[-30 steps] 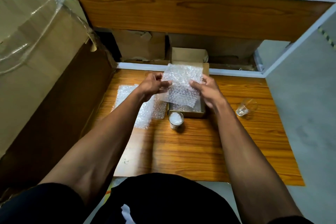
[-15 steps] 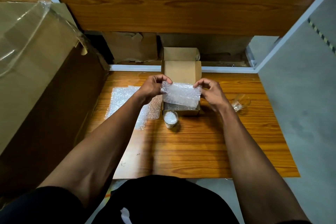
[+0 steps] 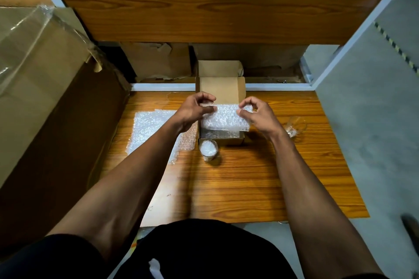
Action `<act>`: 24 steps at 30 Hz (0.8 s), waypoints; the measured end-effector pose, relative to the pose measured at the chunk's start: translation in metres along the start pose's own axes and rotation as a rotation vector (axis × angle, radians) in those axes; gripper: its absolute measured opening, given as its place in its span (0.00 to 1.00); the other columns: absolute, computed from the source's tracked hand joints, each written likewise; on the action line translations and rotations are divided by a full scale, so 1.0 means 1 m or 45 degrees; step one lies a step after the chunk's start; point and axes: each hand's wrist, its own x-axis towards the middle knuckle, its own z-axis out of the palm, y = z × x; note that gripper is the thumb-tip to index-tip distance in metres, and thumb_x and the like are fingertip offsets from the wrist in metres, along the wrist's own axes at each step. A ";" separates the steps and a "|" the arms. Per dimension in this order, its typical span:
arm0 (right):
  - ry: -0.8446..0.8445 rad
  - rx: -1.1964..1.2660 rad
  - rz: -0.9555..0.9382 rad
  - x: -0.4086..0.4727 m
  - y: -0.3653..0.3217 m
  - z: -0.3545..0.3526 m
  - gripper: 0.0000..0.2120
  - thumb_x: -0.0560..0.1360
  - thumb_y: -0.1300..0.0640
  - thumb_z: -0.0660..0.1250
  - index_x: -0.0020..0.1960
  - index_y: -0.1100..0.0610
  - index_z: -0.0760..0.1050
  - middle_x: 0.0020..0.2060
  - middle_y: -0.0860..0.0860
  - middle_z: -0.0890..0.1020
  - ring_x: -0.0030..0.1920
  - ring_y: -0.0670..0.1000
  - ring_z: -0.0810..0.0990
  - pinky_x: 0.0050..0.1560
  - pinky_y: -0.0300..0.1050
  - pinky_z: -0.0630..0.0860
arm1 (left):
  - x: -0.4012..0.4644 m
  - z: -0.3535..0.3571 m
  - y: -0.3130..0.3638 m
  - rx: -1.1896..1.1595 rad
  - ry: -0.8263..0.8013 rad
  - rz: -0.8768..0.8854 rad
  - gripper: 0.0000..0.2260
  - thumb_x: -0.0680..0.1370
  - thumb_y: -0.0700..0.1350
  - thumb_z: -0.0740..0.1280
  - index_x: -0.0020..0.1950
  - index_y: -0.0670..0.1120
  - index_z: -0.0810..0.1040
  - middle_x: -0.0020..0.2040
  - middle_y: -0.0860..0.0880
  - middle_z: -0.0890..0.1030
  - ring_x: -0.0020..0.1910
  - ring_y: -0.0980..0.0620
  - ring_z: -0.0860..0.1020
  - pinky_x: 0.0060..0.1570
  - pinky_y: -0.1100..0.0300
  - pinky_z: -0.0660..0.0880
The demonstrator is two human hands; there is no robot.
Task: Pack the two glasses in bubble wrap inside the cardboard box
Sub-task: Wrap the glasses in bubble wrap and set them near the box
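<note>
A small open cardboard box (image 3: pixel 229 141) stands at the far middle of the wooden table, its lid flap raised behind. A bubble wrap sheet (image 3: pixel 223 118) lies across the box's opening. My left hand (image 3: pixel 195 110) pinches the sheet's left edge and my right hand (image 3: pixel 256 112) pinches its right edge. One glass (image 3: pixel 208 150), upright and stuffed with white bubble wrap, stands just in front of the box. A second, empty glass (image 3: pixel 294 126) lies on its side to the right of the box.
More bubble wrap (image 3: pixel 154 133) lies flat on the table left of the box. A large cardboard carton (image 3: pixel 38 88) wrapped in plastic film stands at the left. A shelf frame (image 3: pixel 222 29) with torn cardboard rises behind the table. Grey floor lies to the right.
Both hands have lowered the bubble wrap sheet from in front of the lid flap down onto the box's opening, still holding its two edges.
</note>
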 end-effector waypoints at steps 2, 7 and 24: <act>0.052 -0.032 0.038 0.003 0.001 0.003 0.17 0.76 0.57 0.77 0.60 0.48 0.75 0.62 0.48 0.78 0.63 0.50 0.77 0.57 0.52 0.80 | 0.002 0.004 -0.001 0.038 0.033 0.043 0.20 0.75 0.34 0.77 0.64 0.47 0.80 0.61 0.41 0.78 0.57 0.44 0.81 0.56 0.49 0.84; 0.231 -0.213 0.079 0.008 -0.009 0.014 0.19 0.74 0.58 0.78 0.62 0.48 0.78 0.55 0.46 0.79 0.52 0.47 0.81 0.39 0.37 0.79 | 0.004 0.021 0.001 0.107 0.135 0.184 0.23 0.76 0.35 0.77 0.66 0.52 0.77 0.53 0.44 0.78 0.49 0.48 0.80 0.53 0.49 0.84; 0.174 0.121 0.081 0.013 0.009 0.019 0.28 0.69 0.40 0.79 0.66 0.49 0.80 0.59 0.49 0.85 0.56 0.48 0.85 0.52 0.49 0.84 | 0.010 0.059 -0.002 -0.009 0.078 0.265 0.17 0.87 0.37 0.58 0.76 0.45 0.74 0.57 0.45 0.86 0.57 0.50 0.85 0.54 0.58 0.83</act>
